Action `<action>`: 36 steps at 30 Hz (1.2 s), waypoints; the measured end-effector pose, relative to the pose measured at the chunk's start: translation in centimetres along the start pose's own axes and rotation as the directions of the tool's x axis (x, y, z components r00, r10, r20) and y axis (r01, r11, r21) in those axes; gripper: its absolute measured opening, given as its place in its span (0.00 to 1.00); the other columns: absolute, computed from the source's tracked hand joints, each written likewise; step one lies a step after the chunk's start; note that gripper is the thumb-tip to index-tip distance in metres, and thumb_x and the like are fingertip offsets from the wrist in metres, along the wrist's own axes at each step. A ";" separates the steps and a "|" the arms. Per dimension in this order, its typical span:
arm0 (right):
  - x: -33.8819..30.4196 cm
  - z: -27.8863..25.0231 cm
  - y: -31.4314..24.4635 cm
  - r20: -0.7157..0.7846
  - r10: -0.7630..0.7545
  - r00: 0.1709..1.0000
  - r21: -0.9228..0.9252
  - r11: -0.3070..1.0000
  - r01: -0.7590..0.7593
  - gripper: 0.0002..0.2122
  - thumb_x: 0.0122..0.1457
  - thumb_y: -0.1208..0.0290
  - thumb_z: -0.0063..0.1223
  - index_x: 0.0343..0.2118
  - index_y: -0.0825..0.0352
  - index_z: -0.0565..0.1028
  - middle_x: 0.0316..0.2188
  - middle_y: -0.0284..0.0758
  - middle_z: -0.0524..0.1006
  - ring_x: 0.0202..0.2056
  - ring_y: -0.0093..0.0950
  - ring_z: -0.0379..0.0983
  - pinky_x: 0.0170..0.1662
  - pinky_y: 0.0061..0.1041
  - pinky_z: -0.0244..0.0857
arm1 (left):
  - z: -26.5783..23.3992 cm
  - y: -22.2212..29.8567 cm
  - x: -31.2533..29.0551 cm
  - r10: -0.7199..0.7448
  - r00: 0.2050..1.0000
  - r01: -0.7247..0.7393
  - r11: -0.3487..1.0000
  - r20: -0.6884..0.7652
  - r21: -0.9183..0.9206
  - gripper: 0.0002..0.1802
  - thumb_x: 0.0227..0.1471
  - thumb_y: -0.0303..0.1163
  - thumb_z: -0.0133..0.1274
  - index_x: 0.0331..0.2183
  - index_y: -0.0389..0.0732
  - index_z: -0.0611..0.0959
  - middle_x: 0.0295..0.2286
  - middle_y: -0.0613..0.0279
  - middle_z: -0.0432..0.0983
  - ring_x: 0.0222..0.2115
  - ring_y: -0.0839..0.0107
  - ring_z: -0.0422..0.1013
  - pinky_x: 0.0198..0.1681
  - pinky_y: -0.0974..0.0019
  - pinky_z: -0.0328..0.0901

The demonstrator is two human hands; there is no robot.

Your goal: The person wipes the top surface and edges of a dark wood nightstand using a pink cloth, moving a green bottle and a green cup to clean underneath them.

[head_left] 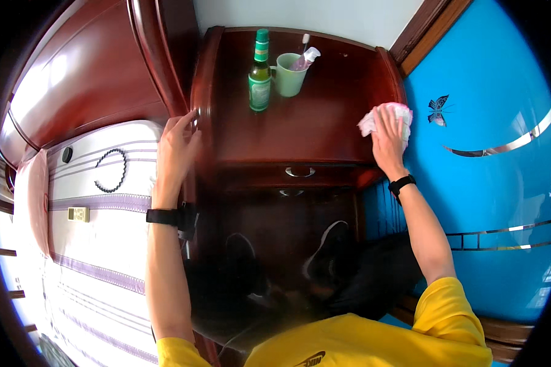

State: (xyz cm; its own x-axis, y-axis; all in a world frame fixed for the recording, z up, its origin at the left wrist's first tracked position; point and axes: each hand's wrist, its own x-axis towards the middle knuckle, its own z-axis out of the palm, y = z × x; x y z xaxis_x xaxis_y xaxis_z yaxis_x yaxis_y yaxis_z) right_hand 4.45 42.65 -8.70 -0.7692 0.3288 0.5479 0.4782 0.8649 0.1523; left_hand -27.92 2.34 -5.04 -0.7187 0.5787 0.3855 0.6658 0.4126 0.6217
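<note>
Pressing a white cloth [390, 116] flat against the dark wooden nightstand [324, 131] at right of centre, the right hand [387, 142] covers it with fingers spread. A wide sweep leftward could topple the green glass bottle [260, 73] or mint mug [289, 74] at upper centre. The left hand [176, 150], seemingly open, braces the nightstand's left edge.

Bright daylight fills the room, glaring white off the glossy headboard [73, 79] at the upper left. Deep shadow swallows the floor under the nightstand [300, 122]. Straight edges bow toward the black fisheye rim; the centre is sharp.
</note>
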 end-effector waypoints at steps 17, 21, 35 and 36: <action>4.5 3.1 -28.2 0.015 -0.568 0.823 0.459 0.735 0.499 0.30 0.71 0.50 0.38 0.63 0.73 0.69 0.66 0.50 0.66 0.68 0.48 0.59 0.69 0.48 0.51 | -0.4 -1.0 -0.2 0.004 0.999 -0.002 0.997 0.032 -0.082 0.23 0.57 0.25 0.58 0.55 0.36 0.81 0.48 0.48 0.77 0.39 0.62 0.81 0.44 0.63 0.73; 5.2 2.6 -31.2 0.051 -0.540 0.840 0.320 0.806 0.499 0.27 0.69 0.57 0.45 0.61 0.77 0.70 0.65 0.49 0.68 0.68 0.47 0.59 0.70 0.46 0.51 | -0.6 -1.1 -0.5 0.027 0.999 -0.024 0.996 0.030 -0.091 0.23 0.56 0.24 0.57 0.54 0.35 0.81 0.48 0.49 0.77 0.39 0.62 0.82 0.44 0.62 0.74; 3.0 0.5 -18.0 0.237 -0.526 0.817 0.535 0.772 0.343 0.31 0.65 0.65 0.56 0.69 0.64 0.61 0.70 0.45 0.60 0.71 0.45 0.53 0.71 0.45 0.48 | -0.5 -0.1 -1.2 -0.036 0.999 0.036 0.998 0.007 -0.043 0.21 0.56 0.28 0.59 0.53 0.41 0.82 0.47 0.53 0.79 0.39 0.61 0.80 0.44 0.60 0.73; 2.4 0.2 -16.3 0.290 -0.508 0.811 0.483 0.809 0.334 0.32 0.66 0.64 0.54 0.71 0.64 0.58 0.72 0.45 0.57 0.72 0.45 0.50 0.72 0.45 0.46 | -0.5 0.0 -1.1 -0.030 1.000 0.030 0.999 0.009 -0.045 0.21 0.56 0.28 0.59 0.53 0.41 0.82 0.47 0.53 0.79 0.39 0.61 0.80 0.44 0.60 0.73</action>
State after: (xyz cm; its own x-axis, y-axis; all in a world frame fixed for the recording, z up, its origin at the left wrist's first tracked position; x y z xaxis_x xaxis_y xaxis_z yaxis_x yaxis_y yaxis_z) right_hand -5.31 29.45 -10.04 -0.9898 -0.0625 0.1282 -0.0745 0.9930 -0.0915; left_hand -27.21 1.34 -5.17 -0.7365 0.5721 0.3609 0.6340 0.3980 0.6630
